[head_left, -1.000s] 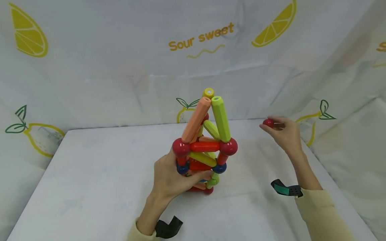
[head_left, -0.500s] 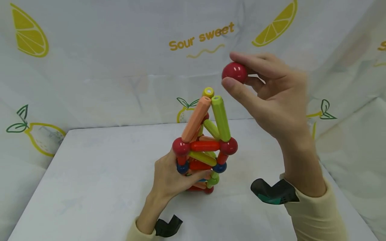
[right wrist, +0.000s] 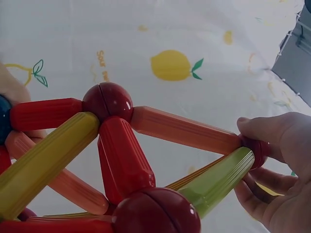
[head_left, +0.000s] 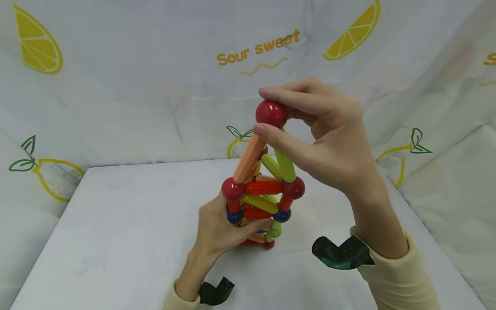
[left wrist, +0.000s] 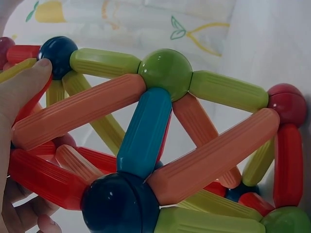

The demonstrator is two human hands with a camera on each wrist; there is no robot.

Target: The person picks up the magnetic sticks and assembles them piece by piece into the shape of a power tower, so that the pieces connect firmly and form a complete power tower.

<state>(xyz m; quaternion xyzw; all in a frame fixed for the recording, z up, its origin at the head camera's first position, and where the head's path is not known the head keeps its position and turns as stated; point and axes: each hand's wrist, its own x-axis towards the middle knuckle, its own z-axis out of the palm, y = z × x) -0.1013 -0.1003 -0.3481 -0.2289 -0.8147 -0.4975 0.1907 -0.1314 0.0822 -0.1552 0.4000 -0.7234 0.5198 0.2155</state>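
Observation:
A tower of coloured magnetic rods and balls stands on the table. My left hand grips its lower part, the thumb laid across the front below the blue balls. In the left wrist view that thumb touches a blue ball. My right hand pinches a red ball between thumb and fingers at the tower's top. In the right wrist view this red ball meets the ends of an orange rod and a light green rod. The yellow rod's tip is hidden behind it.
A white cloth covers the table. Behind it hangs a white curtain printed with lemons and lettering. Dark straps sit at both wrists.
My right hand has brought the red ball from the table's far right up and leftward, then down onto the top rod ends. The left hand keeps its grip on the tower.

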